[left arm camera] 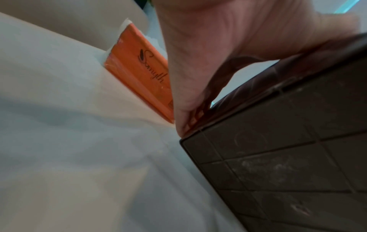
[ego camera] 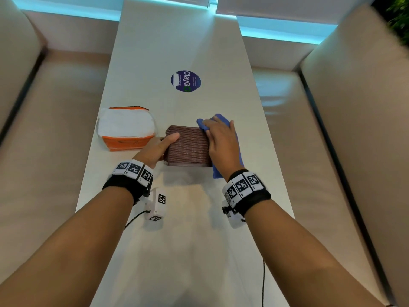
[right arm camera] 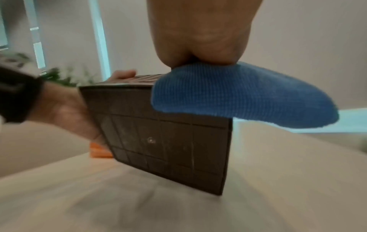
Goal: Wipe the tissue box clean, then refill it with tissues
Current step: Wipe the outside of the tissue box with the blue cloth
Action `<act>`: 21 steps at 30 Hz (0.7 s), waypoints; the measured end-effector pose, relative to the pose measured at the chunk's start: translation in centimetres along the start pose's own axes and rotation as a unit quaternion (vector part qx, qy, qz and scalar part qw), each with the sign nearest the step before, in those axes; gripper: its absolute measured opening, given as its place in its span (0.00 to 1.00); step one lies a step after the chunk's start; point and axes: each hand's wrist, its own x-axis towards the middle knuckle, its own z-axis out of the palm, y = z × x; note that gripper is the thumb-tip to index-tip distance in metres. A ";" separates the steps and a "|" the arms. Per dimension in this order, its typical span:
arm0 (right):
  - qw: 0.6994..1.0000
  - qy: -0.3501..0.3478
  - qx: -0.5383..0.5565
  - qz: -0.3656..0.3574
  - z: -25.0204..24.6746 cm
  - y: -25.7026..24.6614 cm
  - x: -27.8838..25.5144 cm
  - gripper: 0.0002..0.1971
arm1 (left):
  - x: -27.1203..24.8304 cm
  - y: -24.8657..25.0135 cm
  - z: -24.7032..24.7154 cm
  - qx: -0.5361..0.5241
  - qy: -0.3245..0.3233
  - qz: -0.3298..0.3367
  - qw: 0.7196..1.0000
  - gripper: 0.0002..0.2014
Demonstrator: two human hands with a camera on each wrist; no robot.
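Observation:
A brown ribbed tissue box [ego camera: 188, 147] stands on its side on the white table [ego camera: 177, 240], its gridded base [left arm camera: 278, 149] facing me. My left hand [ego camera: 168, 142] grips the box's left side, thumb lying on the upper face. My right hand [ego camera: 218, 138] lies flat on a blue cloth [ego camera: 221, 119] and presses it against the box's right edge. The cloth [right arm camera: 238, 97] drapes over that edge and hangs past it. An opened orange tissue pack [ego camera: 126, 129] with white tissues showing sits left of the box.
A round blue sticker [ego camera: 186, 81] lies flat farther up the narrow table. Beige benches run along the left [ego camera: 55, 129] and right [ego camera: 332, 151] sides. Bare tabletop stretches between the box and me.

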 end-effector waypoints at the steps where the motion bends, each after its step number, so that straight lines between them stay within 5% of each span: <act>1: 0.999 -0.018 -0.003 -0.030 0.2 -0.4 0.0 0.17 | -0.1 0.3 0.1 0.009 -0.004 0.001 1.000 0.33; 4: 0.994 -0.055 -0.036 -0.090 0.5 -0.7 0.5 0.18 | -0.3 0.8 0.6 0.017 -0.014 0.004 1.000 0.41; 8: 0.996 -0.032 -0.083 -0.022 0.3 1.1 0.9 0.19 | -0.7 0.9 0.8 0.015 0.000 -0.001 1.000 0.47; 10: 0.998 0.007 -0.067 0.008 -0.1 2.2 0.7 0.23 | -1.0 1.0 1.0 -0.001 0.002 -0.006 1.000 0.41; 13: 0.982 0.066 0.090 0.152 -0.9 3.2 0.2 0.19 | -1.1 0.9 1.5 -0.024 0.018 -0.007 1.000 0.23; 15: 0.965 0.095 0.128 0.210 -0.8 2.8 -0.4 0.19 | -1.2 0.9 1.9 -0.023 0.045 -0.007 0.999 0.22; 21: 0.982 0.044 -0.011 0.186 0.2 0.0 -2.2 0.25 | -1.6 1.3 2.6 -0.084 0.080 -0.033 0.993 0.26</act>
